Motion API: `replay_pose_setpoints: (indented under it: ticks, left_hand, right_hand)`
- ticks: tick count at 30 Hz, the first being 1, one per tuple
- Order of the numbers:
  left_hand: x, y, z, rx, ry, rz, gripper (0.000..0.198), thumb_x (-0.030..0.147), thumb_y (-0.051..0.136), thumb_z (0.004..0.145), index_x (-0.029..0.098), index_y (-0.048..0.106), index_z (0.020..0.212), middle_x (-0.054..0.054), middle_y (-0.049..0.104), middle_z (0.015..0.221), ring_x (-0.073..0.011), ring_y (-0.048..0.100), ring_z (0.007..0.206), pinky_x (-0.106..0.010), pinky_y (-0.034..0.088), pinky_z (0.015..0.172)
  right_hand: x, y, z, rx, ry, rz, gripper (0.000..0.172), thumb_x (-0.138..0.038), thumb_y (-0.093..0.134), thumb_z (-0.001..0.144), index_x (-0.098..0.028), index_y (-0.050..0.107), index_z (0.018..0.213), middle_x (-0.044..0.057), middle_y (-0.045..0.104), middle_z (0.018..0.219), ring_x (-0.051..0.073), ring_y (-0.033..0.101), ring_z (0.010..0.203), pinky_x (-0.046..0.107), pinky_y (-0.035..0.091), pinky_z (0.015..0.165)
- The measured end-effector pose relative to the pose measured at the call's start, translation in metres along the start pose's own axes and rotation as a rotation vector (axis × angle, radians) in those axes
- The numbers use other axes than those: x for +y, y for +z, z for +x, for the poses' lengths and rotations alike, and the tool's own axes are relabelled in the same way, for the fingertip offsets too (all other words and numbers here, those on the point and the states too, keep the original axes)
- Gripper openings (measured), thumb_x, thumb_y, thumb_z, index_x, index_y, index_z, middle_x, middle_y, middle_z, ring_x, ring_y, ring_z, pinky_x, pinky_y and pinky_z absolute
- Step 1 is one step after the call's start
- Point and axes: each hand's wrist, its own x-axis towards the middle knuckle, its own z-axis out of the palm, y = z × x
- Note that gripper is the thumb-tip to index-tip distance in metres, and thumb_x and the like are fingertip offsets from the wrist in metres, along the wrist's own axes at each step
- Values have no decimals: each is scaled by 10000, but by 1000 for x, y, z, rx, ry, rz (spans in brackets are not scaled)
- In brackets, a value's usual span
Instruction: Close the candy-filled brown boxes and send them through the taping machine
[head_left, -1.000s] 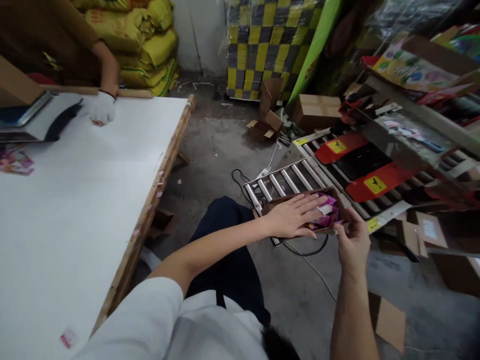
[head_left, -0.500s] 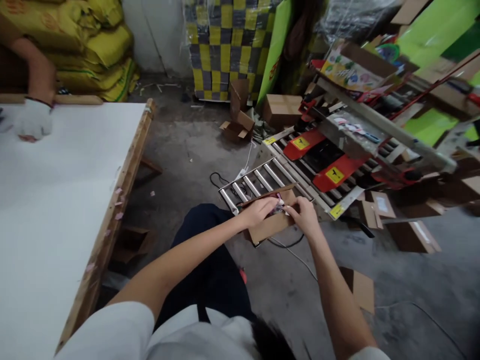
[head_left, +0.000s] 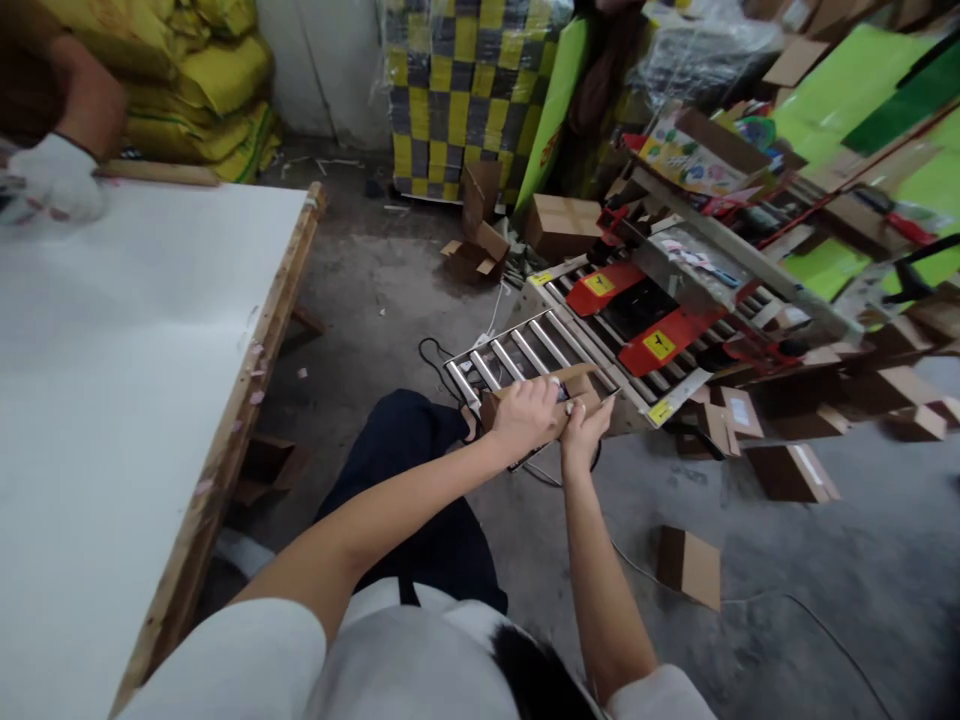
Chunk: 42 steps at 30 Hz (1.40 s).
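A small open cardboard box (head_left: 577, 385) rests on the near end of a roller conveyor (head_left: 514, 357), both hands on it. My left hand (head_left: 529, 410) lies over the box's left part and near flap, its fingers bent and close together. At the box's right front, my right hand (head_left: 585, 430) holds the cardboard edge between thumb and fingers. Little of the contents shows between the hands; a small dark item is partly visible there.
A red taping machine (head_left: 667, 335) stands over the conveyor. At the left is a white table (head_left: 150, 350) with a wooden edge, where another person's gloved hand (head_left: 60, 180) works. Cartons (head_left: 688, 568) and cables lie on the floor; yellow sacks (head_left: 217, 75) are stacked behind.
Both hands have closed in over the box and the near flap is now pressed inward, covering more of the contents. The other person's gloved hand has moved up.
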Motion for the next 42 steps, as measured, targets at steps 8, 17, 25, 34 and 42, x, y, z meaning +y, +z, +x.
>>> replay_pose_setpoints:
  ticks: [8,17,25,34,42]
  left_hand:
    - [-9,-3,6,-116,75,-203,185,308,597,935,172,719,962,-87,658,986,-256,558,1036,-436,411,1003]
    - [-39,-13,6,-244,-82,-667,513,336,801,761,199,642,1229,-112,588,1259,-294,503,1208,-425,457,1030]
    - [-55,-8,2,-199,-220,-1152,449,189,493,868,211,595,1304,-96,582,1358,-253,512,1294,-430,377,1153]
    - [-50,14,-1,100,-687,-1537,221,334,586,897,176,638,1044,-83,709,1055,-209,677,1040,-356,520,983]
    - [-113,60,-33,103,-816,-1304,214,355,612,864,169,652,962,-62,718,915,-191,707,904,-320,565,843]
  right_hand:
    - [20,-8,48,-282,-136,25,895,-658,295,900,-32,216,1535,280,274,1556,345,261,1475,590,209,1199]
    - [-28,-30,-45,-359,-166,-109,752,-545,146,998,-95,96,1598,255,-35,1639,390,-4,1540,673,178,1165]
    - [-82,-45,-68,-583,-482,-505,1081,-693,534,832,-146,15,1606,296,14,1632,550,72,1482,828,168,1027]
    - [-29,-42,64,-613,-540,-618,850,-493,525,909,-151,142,1587,260,178,1622,457,199,1488,731,139,1121]
    - [-24,3,212,-530,-362,-725,921,-495,621,903,-14,196,1563,353,183,1578,443,178,1482,662,166,1101]
